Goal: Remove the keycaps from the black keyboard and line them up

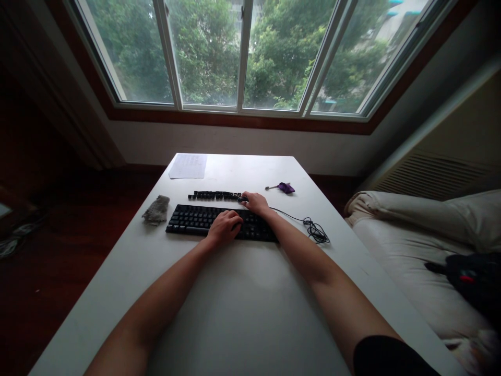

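A black keyboard (194, 216) lies across the white table. My left hand (225, 226) is over its middle, fingers curled and the thumb bent towards them. Something dark shows between these fingers, but I cannot make out whether it is a loose piece or the keyboard. Behind the keyboard runs a row of loose black keycaps (213, 195). At the right end of that row is my right hand (255, 202), its fingers closed together around what looks like a small black keycap (244, 198). My right forearm crosses over the keyboard's right part and hides some of its keys.
Left of the keyboard is a crumpled grey cloth (156, 210). A sheet of paper (188, 166) lies at the far left corner. A purple object with a thin stem (286, 187) lies at the back right, and a coiled black cable (316, 231) nearer. A sofa (403, 250) stands to the right.
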Available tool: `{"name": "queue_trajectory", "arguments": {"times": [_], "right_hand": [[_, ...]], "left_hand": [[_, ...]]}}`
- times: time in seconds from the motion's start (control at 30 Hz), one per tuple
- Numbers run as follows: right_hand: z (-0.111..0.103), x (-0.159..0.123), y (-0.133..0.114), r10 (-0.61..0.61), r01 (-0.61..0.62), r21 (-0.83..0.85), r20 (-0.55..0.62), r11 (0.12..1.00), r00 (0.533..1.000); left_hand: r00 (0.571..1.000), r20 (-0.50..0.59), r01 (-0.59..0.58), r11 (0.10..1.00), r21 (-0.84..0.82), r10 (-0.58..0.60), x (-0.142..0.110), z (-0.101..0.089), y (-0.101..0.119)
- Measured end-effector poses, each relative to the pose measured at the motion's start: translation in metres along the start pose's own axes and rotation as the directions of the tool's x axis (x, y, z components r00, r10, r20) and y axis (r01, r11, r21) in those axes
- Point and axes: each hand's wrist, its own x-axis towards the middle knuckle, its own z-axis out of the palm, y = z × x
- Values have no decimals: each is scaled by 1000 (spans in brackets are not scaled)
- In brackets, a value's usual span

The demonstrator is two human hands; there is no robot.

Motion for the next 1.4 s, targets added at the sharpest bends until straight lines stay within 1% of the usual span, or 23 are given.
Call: {"name": "queue_trajectory", "arguments": {"times": [0.23, 0.43, 0.6, 0.8, 1.07, 1.4], "right_hand": [[-3, 1, 1, 22, -22, 1, 1, 1000, 1000], [-3, 1, 0, 63, -63, -1, 30, 998, 998], [-3, 0, -1, 55, -55, 26, 20, 998, 998], [-5, 0, -3, 72, -72, 10, 24, 997, 997], [-10, 5, 5, 120, -120, 5, -48, 993, 992], [-5, 8, -2, 94, -94, -32, -1, 995, 996]], "left_hand": [[1000, 0, 1, 1000, 1, -1, 0, 0, 0], [1000, 2, 1, 1000, -2, -1, 0, -1, 1], [1000, 3, -1, 1000, 1, 1, 1, -1, 1], [1000, 4, 6, 1000, -3, -6, 1, -1, 2], [1000, -4, -1, 1000, -3, 1, 0, 0, 1], [1000, -2, 4, 1000, -13, -4, 0, -1, 1]]}}
